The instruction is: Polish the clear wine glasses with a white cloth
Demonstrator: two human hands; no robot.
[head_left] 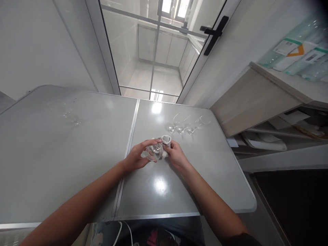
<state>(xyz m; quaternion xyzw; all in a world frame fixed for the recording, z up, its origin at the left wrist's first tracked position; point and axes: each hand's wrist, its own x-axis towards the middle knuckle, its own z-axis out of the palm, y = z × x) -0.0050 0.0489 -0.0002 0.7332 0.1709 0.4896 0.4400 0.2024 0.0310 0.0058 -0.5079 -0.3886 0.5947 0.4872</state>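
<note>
Near the middle of the table (205,171), my left hand (137,156) has its fingers closed around a clear drinking glass (154,152), which looks like a stemmed wine glass lying on its side. My right hand (177,155) pinches a bunched white cloth (166,139) against the glass's right end. Part of the cloth is rolled into a ring at the top. The glass's far end is hidden by the cloth and fingers. Beyond my right hand stand several clear stemmed glasses (181,130) in a row.
More clear glassware (67,115) stands at the table's far left, faint against the grey top. A metal seam (133,124) crosses the table. Behind it is a glass-paned door (153,61) with a black handle (216,34). A shelf unit (258,92) at right bears wrapped bottles (294,51).
</note>
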